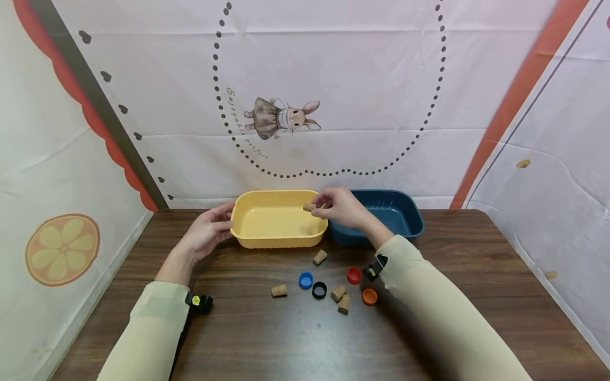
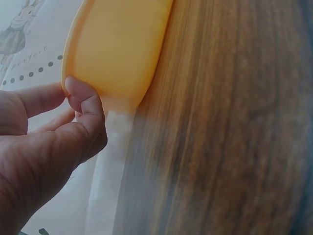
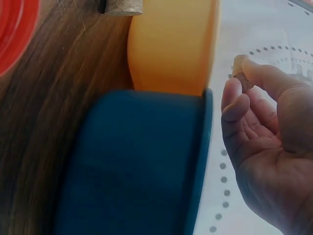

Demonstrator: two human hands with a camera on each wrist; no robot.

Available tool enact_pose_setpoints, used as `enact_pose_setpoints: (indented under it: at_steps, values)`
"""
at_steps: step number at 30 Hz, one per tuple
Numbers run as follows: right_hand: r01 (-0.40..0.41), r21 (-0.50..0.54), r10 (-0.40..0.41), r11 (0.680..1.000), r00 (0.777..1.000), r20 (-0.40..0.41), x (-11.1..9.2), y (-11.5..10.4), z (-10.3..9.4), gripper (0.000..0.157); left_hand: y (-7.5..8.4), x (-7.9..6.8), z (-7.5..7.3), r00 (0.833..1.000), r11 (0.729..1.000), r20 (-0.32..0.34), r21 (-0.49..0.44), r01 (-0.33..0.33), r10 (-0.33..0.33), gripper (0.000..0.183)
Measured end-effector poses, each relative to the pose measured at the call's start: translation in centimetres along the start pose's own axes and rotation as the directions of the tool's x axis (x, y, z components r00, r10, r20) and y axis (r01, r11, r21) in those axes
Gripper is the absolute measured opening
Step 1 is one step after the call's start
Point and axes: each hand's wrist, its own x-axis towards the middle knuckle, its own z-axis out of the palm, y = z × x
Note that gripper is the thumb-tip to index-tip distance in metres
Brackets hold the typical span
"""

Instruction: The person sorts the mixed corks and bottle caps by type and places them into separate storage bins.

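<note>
My right hand pinches a cork between thumb and fingertips, over the right end of a yellow plastic basin. In the right wrist view that cork stands above the rims of the yellow basin and the dark blue basin. At the yellow basin's left end, my left hand holds the rim. The left wrist view has the thumb and fingers pinching the yellow wall. No cork shows inside the visible part of the yellow basin.
In front of the basins lie several corks and plastic bottle caps: blue, black, red and orange. The blue basin stands against the yellow one's right end. A printed cloth hangs behind the wooden table.
</note>
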Motion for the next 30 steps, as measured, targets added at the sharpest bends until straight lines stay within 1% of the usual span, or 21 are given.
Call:
enact_pose_setpoints:
  at_steps: [4,8,11,19,23,30]
  values:
    - [-0.009,0.0,0.009,1.0,1.0,0.008,0.9,0.2,0.7,0.022,-0.1,0.0,0.0,1.0,1.0,-0.003,-0.005,0.002,-0.002,0.064]
    - [-0.035,-0.008,0.035,0.999,0.999,0.007,1.5,0.4,1.2,0.031,-0.3,0.1,0.0,1.0,1.0,-0.004,-0.01,-0.002,0.002,0.064]
    - [-0.044,-0.023,0.044,0.999,0.999,-0.002,1.5,0.6,1.4,0.037,-0.4,0.1,0.1,1.0,1.0,-0.004,-0.017,-0.004,0.004,0.064]
    - [-0.024,0.001,0.024,1.0,0.999,-0.044,0.5,0.8,0.6,0.033,0.0,0.0,0.1,1.0,1.0,-0.006,0.002,-0.005,0.005,0.064]
    - [-0.008,-0.012,0.007,1.0,0.998,-0.063,-0.1,0.7,0.1,0.033,0.0,0.0,0.1,1.0,1.0,-0.009,0.001,-0.002,0.002,0.064]
    - [0.007,-0.021,-0.009,1.0,0.995,-0.094,-1.6,0.3,-0.6,0.027,-0.1,0.0,0.2,1.0,1.0,-0.015,0.007,-0.004,0.004,0.063]
